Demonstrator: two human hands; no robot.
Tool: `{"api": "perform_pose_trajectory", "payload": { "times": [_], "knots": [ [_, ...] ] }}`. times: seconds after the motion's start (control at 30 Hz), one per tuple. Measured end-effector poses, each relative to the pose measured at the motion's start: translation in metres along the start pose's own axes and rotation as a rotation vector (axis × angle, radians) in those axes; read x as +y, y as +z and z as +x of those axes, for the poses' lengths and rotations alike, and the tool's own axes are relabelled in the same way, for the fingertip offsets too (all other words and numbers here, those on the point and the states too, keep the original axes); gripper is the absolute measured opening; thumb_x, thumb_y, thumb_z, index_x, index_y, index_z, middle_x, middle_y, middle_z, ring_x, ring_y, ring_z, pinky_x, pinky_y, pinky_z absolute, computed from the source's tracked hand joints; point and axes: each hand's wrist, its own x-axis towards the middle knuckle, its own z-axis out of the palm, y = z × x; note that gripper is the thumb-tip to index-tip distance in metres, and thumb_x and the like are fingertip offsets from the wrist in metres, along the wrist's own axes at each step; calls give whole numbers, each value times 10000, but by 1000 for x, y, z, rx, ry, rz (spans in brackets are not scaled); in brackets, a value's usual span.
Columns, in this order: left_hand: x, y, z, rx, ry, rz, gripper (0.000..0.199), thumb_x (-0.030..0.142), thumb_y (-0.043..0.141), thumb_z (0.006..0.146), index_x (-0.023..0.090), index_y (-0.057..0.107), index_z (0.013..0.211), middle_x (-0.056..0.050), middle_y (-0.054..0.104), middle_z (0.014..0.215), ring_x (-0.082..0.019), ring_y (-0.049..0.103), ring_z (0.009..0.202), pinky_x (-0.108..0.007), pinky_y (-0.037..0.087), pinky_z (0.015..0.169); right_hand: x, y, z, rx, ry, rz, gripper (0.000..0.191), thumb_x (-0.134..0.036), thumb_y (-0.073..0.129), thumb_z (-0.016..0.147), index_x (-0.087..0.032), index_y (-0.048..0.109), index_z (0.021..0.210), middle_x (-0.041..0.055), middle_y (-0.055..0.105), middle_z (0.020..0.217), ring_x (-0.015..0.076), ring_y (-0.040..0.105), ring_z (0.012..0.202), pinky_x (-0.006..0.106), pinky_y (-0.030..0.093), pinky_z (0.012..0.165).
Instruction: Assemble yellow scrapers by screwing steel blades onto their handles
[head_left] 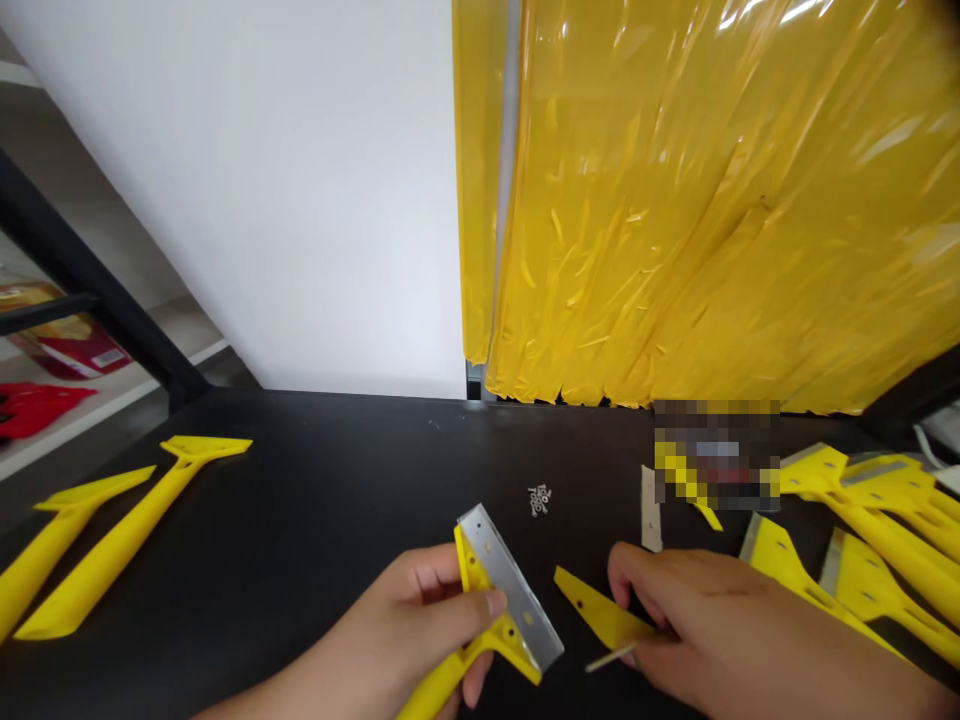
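Head view: left hand (397, 625) closes around a yellow scraper (442, 680) with steel blade (510, 585); at its 3 o'clock, right hand (727, 625) pinches a yellow plastic wedge (600, 610).

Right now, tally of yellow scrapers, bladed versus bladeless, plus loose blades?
Bladed yellow scrapers: 5, one in left hand, four at right
Bladeless yellow scrapers: 3, two at left, one in right hand
Loose steel blades: 1
Total: 9; a blurred patch may hide more
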Motion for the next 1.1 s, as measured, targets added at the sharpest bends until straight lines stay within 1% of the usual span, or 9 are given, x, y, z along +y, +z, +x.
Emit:
{"api": "perform_pose_trajectory", "payload": {
  "times": [0.1, 0.17, 0.3, 0.4, 0.5, 0.67, 0.73, 0.9, 1.1],
  "knots": [
    [0, -3, -1, -18, -37, 16, 250, 446, 649, 911, 201, 660, 858, 42, 612, 535, -76, 453, 287, -141, 329, 288, 4, -2, 1, -39, 21, 32, 131, -295, 695, 801, -267, 570, 773, 6, 706, 830, 243, 648, 785, 307, 368, 602],
    [1, -3, -2, -22, -36, 19, 238, 436, 639, 921, 201, 665, 889, 47, 607, 535, -71, 442, 284, -137, 327, 288, 12, -2, 4, -45, -27, 111, 138, -297, 661, 854, -260, 569, 758, -10, 678, 810, 203, 619, 747, 288, 351, 585],
    [2, 3, -4, -3, 5, 37, 290, 480, 674, 893, 191, 678, 912, 75, 548, 492, -44, 351, 267, -135, 303, 296, 13, -8, 8, -60, -131, 389, 202, -405, 613, 965, -256, 625, 830, -13, 659, 841, 187, 611, 803, 268, 432, 668],
    [1, 10, -3, -23, 21, 114, 316, 500, 678, 883, 187, 693, 919, 70, 542, 484, -47, 342, 283, -144, 274, 316, -4, -12, 6, -111, -229, 684, 234, -452, 606, 986, -246, 692, 916, 6, 703, 934, 215, 646, 921, 287, 489, 778],
    [-1, 16, -1, -61, 46, 187, 306, 481, 689, 882, 180, 721, 928, 56, 539, 537, -58, 396, 370, -158, 293, 384, -23, -7, 4, -134, -292, 834, 246, -456, 642, 967, -227, 700, 900, 10, 700, 917, 223, 648, 935, 299, 502, 821],
    [-5, 19, -3, -133, 122, 193, 347, 519, 710, 884, 173, 705, 912, 23, 528, 718, -73, 416, 557, -202, 361, 548, -33, 14, 11, -115, -273, 826, 209, -408, 686, 938, -214, 656, 865, -15, 649, 846, 178, 580, 838, 266, 469, 751],
    [-4, 19, -4, -144, 123, 235, 344, 519, 677, 905, 177, 690, 926, 24, 527, 734, -79, 418, 576, -210, 360, 565, -32, 19, 15, -83, -285, 803, 208, -398, 661, 954, -214, 642, 860, -22, 630, 834, 165, 559, 820, 258, 456, 742],
    [0, 20, -7, -176, 163, 254, 305, 474, 701, 857, 191, 658, 961, 40, 511, 764, -86, 424, 619, -202, 344, 573, -33, 29, 23, -80, -298, 765, 209, -344, 690, 916, -213, 572, 804, -48, 530, 752, 135, 472, 723, 247, 392, 657],
    [4, 25, -10, -144, 125, 256, 176, 365, 661, 884, 194, 631, 909, 40, 498, 740, -84, 414, 610, -189, 333, 548, -39, 37, 24, -106, -295, 811, 181, -322, 656, 904, -206, 560, 804, -32, 539, 768, 143, 476, 728, 273, 397, 680]
  ]
}}
